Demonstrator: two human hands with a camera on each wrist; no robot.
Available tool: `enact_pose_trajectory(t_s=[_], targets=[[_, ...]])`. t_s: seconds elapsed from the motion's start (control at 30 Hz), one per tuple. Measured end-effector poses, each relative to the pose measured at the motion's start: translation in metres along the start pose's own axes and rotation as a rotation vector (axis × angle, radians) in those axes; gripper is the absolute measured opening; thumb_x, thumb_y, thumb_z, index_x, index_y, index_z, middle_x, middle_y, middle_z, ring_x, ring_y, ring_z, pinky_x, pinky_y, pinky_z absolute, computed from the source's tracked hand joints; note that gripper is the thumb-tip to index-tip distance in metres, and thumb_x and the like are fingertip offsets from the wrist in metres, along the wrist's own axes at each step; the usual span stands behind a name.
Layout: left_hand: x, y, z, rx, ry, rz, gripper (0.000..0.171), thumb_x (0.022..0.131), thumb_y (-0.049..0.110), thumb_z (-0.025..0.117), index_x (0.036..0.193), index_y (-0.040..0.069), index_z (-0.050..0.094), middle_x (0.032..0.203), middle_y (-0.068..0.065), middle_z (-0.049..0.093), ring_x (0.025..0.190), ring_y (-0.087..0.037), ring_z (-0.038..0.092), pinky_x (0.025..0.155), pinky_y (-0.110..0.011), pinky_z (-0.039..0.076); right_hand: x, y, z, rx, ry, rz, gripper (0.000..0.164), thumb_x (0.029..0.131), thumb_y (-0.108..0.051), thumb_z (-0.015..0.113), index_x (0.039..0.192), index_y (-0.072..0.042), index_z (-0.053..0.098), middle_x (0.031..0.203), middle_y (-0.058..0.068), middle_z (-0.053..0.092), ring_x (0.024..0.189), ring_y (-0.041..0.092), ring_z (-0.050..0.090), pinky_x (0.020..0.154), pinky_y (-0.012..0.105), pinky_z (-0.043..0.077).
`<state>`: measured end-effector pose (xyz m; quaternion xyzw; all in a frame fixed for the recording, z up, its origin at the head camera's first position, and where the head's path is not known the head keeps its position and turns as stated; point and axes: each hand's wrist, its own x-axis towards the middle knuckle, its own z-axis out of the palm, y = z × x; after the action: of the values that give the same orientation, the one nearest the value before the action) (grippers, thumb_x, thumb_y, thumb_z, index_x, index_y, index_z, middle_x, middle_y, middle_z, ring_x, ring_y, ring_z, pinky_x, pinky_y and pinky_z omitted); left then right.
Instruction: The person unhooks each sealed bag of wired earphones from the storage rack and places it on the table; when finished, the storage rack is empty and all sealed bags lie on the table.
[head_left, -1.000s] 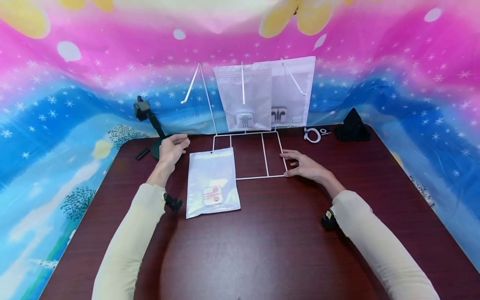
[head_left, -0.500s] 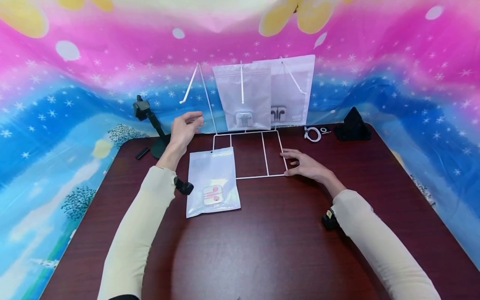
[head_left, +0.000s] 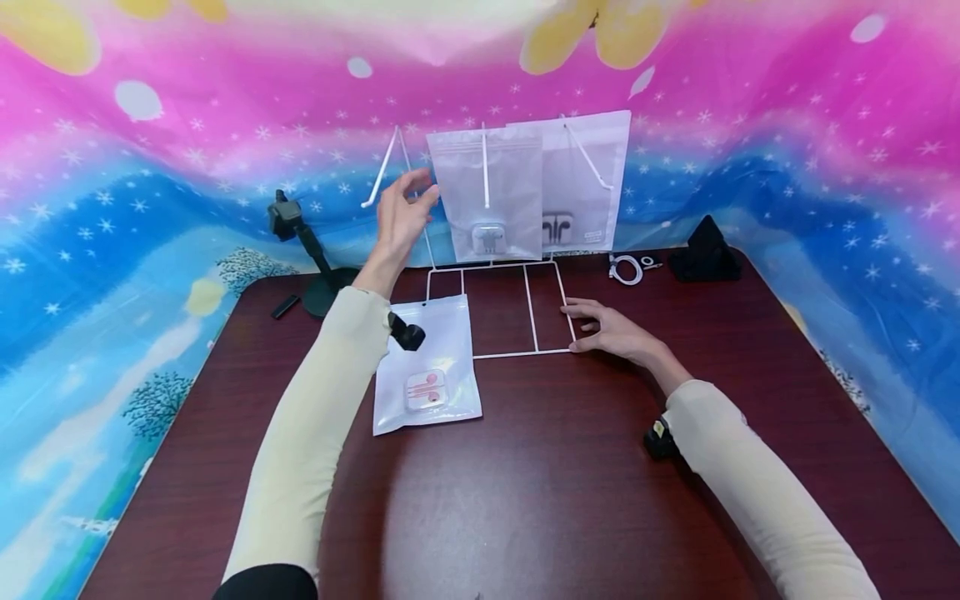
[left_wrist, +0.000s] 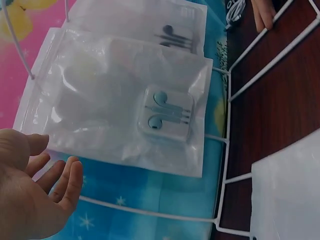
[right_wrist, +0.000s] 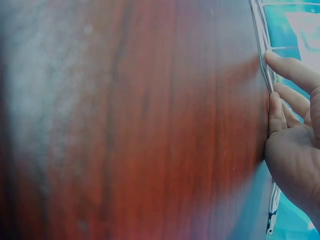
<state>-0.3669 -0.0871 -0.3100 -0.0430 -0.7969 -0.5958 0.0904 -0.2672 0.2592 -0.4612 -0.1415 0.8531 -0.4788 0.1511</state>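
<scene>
My left hand (head_left: 403, 212) is raised beside the left edge of the front hanging bag (head_left: 491, 179), a whitish zip pouch with pale blue earphones (left_wrist: 165, 115) in a clear case. In the left wrist view its thumb overlaps the bag's edge, and nothing sits between its loosely bent fingers. On the table my right hand (head_left: 618, 335) touches the right side of the base of a white wire display rack (head_left: 528, 308), fingers and thumb tip at the rod. A second pouch (head_left: 588, 183) with dark earphones hangs behind to the right. Another pouch (head_left: 423, 358), with pink earphones, lies flat over the rack's left base.
The rack's left hook (head_left: 380, 171) juts forward with no pouch on it. A black stand (head_left: 311, 250) and a small black bar (head_left: 285, 307) are at the back left. A coiled white cable (head_left: 625, 270) and black holder (head_left: 705, 252) stand at the back right.
My left hand has risen from beside the black stand and moved right and up to the front hanging bag's edge. The right hand, rack and pouches have stayed put.
</scene>
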Motion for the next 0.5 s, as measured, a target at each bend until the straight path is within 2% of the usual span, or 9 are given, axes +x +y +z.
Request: enact_pose_trajectory(t_s=[0.17, 0.3, 0.5], targets=[[0.002, 0.008, 0.014, -0.040, 0.018, -0.035, 0.046, 0.103, 0.023, 0.067, 0.148, 0.018, 0.059, 0.143, -0.007, 0.064, 0.125, -0.017, 0.064, 0.094, -0.036, 0.057, 0.001, 0.002, 0.000, 0.000, 0.004, 0.004, 0.077, 0.091, -0.009, 0.079, 0.158, -0.005, 0.042, 0.170, 0.012, 0.025, 0.143, 0.046, 0.042, 0.116, 0.057, 0.037], [-0.002, 0.009, 0.019, -0.037, 0.048, -0.058, 0.042, 0.104, 0.024, 0.067, 0.145, 0.018, 0.061, 0.136, -0.008, 0.068, 0.119, -0.019, 0.067, 0.096, -0.032, 0.054, 0.002, 0.002, 0.001, -0.001, -0.002, -0.003, 0.076, 0.090, -0.008, 0.079, 0.157, -0.003, 0.042, 0.170, 0.013, 0.024, 0.143, 0.046, 0.043, 0.117, 0.057, 0.036], [-0.007, 0.011, 0.019, -0.023, 0.122, 0.004, 0.026, 0.103, 0.022, 0.068, 0.126, 0.011, 0.071, 0.112, -0.008, 0.073, 0.098, -0.017, 0.069, 0.088, -0.028, 0.052, 0.001, 0.001, 0.002, -0.011, 0.005, 0.001, 0.076, 0.090, -0.008, 0.079, 0.157, -0.002, 0.042, 0.170, 0.014, 0.023, 0.142, 0.047, 0.043, 0.117, 0.057, 0.036]])
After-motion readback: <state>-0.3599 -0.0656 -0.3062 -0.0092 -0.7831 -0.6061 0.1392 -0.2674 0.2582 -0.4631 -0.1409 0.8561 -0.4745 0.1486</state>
